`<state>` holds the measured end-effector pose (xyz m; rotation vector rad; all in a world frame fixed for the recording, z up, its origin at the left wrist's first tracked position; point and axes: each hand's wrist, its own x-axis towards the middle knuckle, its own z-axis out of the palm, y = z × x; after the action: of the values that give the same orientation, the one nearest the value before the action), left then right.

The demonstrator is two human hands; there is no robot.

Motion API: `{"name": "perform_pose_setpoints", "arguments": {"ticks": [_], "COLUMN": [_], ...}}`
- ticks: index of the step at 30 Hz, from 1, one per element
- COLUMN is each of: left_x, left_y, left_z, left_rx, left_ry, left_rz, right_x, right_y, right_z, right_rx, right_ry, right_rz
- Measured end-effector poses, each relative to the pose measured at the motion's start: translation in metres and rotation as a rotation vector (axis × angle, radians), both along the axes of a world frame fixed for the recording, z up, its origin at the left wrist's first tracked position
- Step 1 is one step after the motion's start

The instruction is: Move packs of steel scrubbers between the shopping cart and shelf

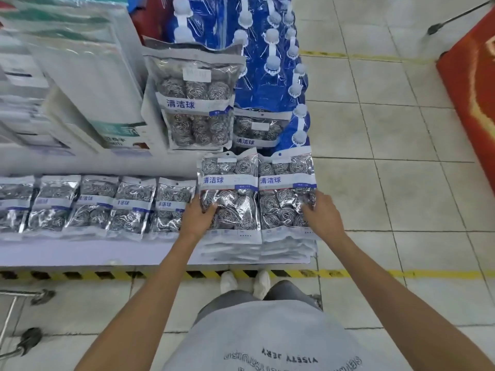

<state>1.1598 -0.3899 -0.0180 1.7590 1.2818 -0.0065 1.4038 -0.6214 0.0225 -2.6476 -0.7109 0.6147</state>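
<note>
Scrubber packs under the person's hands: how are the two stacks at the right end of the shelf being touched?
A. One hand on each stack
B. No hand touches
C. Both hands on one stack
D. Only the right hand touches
A: the left hand grips the left stack, the right hand grips the right stack.

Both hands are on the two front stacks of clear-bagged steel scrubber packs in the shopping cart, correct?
Wrong place. The head view shows the left hand and right hand on the two front stacks of clear-bagged steel scrubber packs on the white shelf, not in the cart; only the metal cart's wheels show, lower left.
</note>
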Motion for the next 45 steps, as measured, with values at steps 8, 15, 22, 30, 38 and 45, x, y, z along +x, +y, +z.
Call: {"name": "perform_pose_setpoints", "arguments": {"ticks": [8, 15, 22, 30, 38, 45], "left_x": [-0.048, -0.124, -0.234, -0.353, -0.461, -0.57], "left_y": [-0.044, -0.104, -0.175, -0.229, -0.228, -0.192], "left_z": [0.027, 0.045, 0.057, 0.069, 0.063, 0.068], "left_rx": [0.164, 0.31, 0.466, 0.487, 0.449, 0.442], "left_ry": [0.044, 0.216, 0.316, 0.404, 0.396, 0.391], "left_rz": [0.0, 0.14, 0.449, 0.853, 1.072, 1.182], "right_x": [-0.046, -0.117, -0.218, -0.363, -0.51, -0.608], "right_y": [0.009, 0.036, 0.065, 0.12, 0.168, 0.204], "right_z": [0.014, 0.018, 0.026, 0.042, 0.044, 0.026], "right_rx": [-0.03, 0.043, 0.143, 0.257, 0.271, 0.122], "right_ry": [-0.264, -0.141, -0.041, -0.02, -0.026, -0.022], "right_rz": [0.452, 0.89, 1.204, 1.533, 1.686, 1.768]}}
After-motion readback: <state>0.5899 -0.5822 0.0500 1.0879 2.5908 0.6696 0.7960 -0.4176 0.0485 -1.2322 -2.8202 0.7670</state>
